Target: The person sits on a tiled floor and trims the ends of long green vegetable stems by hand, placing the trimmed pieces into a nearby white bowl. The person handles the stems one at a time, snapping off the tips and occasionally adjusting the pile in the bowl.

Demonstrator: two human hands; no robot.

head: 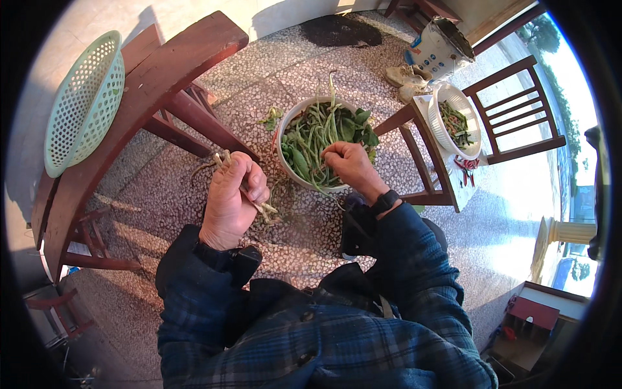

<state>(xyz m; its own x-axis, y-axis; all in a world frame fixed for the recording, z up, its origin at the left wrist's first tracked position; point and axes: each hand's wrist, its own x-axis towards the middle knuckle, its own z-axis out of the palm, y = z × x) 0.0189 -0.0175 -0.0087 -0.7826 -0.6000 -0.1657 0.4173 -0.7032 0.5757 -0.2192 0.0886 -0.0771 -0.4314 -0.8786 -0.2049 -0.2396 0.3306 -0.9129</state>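
Note:
A small bunch of pale, withered bean pods (266, 208) is held in my left hand (233, 197), with ends sticking out above and below the curled fingers. My right hand (352, 165) is over the near right side of a white basin (297, 181), its thumb and forefinger pinched together. Whether something thin is between those fingertips is hard to see. Long green beans (311, 131) and broad green leaves (346, 127) heap the basin, and one pod rises above its far rim.
On a red wooden bench (146, 92) at left leans a pale green colander (85, 104). A wooden chair (437, 194) at right bears a white basket (440, 121) of cut bean pieces and red chillies (467, 170). Shoes (408, 80) and a bucket (440, 48) stand behind.

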